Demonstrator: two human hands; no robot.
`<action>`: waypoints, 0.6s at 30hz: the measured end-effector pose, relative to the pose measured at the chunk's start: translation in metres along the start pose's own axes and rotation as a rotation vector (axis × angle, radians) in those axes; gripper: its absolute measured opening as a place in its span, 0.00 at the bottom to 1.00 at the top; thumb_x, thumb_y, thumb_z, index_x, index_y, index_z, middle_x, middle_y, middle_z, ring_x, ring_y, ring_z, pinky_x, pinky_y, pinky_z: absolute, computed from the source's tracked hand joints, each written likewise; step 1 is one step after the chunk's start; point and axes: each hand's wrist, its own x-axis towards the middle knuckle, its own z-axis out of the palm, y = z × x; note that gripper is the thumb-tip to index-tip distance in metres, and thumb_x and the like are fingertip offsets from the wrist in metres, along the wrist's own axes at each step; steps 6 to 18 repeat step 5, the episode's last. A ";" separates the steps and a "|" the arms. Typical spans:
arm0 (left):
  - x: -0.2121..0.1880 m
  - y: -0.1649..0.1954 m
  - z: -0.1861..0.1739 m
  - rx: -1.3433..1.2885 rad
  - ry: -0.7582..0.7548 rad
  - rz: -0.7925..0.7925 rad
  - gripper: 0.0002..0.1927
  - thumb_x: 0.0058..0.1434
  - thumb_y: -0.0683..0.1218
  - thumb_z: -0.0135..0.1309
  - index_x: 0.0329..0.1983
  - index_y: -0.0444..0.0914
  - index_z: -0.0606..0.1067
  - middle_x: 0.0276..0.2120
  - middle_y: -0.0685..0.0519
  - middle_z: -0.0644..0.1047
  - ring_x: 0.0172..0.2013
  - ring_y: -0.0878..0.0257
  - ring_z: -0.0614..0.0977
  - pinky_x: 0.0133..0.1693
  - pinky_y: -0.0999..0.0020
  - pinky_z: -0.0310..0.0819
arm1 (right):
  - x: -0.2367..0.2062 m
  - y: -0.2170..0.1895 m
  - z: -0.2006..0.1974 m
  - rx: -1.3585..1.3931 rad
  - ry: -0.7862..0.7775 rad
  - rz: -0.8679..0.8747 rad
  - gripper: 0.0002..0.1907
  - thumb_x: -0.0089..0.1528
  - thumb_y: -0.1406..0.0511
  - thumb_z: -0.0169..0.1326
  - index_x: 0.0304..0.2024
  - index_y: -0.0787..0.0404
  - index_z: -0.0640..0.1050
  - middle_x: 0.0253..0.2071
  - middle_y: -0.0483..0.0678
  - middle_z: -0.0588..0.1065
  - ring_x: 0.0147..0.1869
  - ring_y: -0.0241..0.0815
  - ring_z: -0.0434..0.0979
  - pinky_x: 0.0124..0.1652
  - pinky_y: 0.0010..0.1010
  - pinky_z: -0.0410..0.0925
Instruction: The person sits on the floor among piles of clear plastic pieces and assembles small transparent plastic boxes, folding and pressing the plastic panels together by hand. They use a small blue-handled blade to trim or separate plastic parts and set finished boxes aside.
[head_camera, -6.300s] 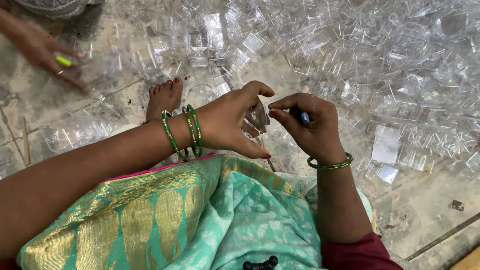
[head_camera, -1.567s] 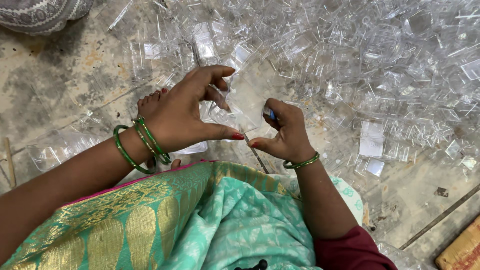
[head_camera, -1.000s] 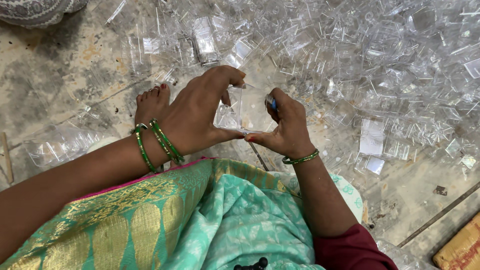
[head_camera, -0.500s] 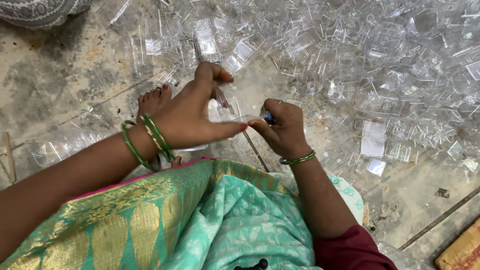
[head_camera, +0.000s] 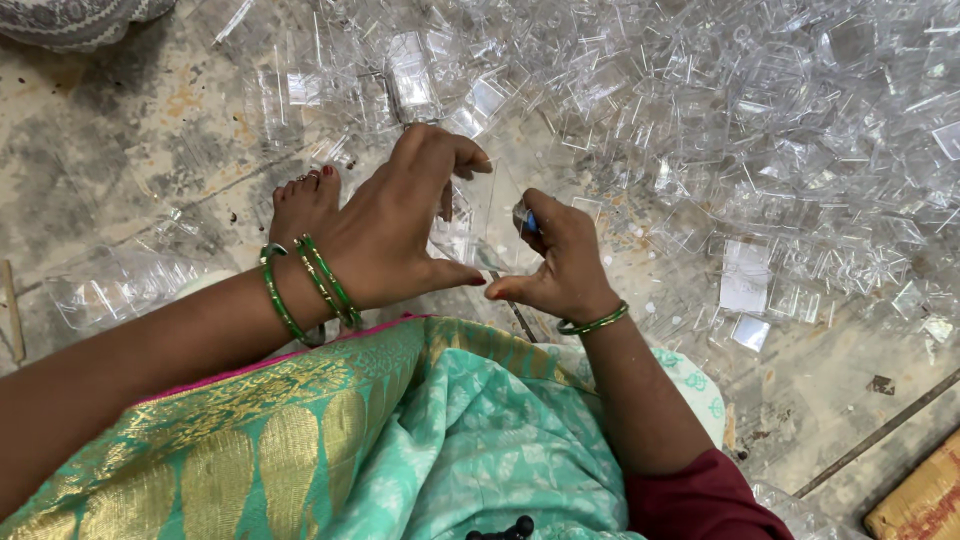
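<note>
Your left hand (head_camera: 395, 235) and right hand (head_camera: 560, 265) pinch one clear plastic piece (head_camera: 470, 240) between them, just above your knee in the green and gold sari (head_camera: 400, 430). Your right fist also closes around a small blue-tipped tool (head_camera: 527, 220). The piece is nearly invisible against the floor, so a slipping thumb could drop it into the heap of clear plastic parts (head_camera: 720, 130) beyond your hands, where it is lost at once. Your bare foot (head_camera: 305, 200) lies left of the piece, close to loose edges; a sharp fragment could nick it.
</note>
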 end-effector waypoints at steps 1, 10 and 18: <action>0.000 0.000 0.002 -0.020 0.002 0.003 0.48 0.41 0.48 0.76 0.62 0.37 0.62 0.52 0.46 0.67 0.40 0.57 0.77 0.46 0.61 0.74 | -0.001 -0.002 0.003 0.006 0.003 0.006 0.45 0.43 0.30 0.63 0.33 0.60 0.65 0.24 0.44 0.59 0.26 0.40 0.57 0.30 0.33 0.55; 0.002 -0.001 0.006 -0.051 0.024 0.027 0.49 0.43 0.49 0.77 0.63 0.36 0.59 0.53 0.49 0.68 0.41 0.58 0.77 0.46 0.61 0.75 | 0.001 -0.007 0.003 0.023 0.102 0.044 0.48 0.43 0.27 0.61 0.36 0.61 0.65 0.25 0.43 0.59 0.27 0.41 0.56 0.29 0.33 0.56; 0.002 -0.001 0.006 -0.051 0.024 0.027 0.49 0.43 0.49 0.77 0.63 0.36 0.59 0.53 0.49 0.68 0.41 0.58 0.77 0.46 0.61 0.75 | 0.001 -0.007 0.003 0.023 0.102 0.044 0.48 0.43 0.27 0.61 0.36 0.61 0.65 0.25 0.43 0.59 0.27 0.41 0.56 0.29 0.33 0.56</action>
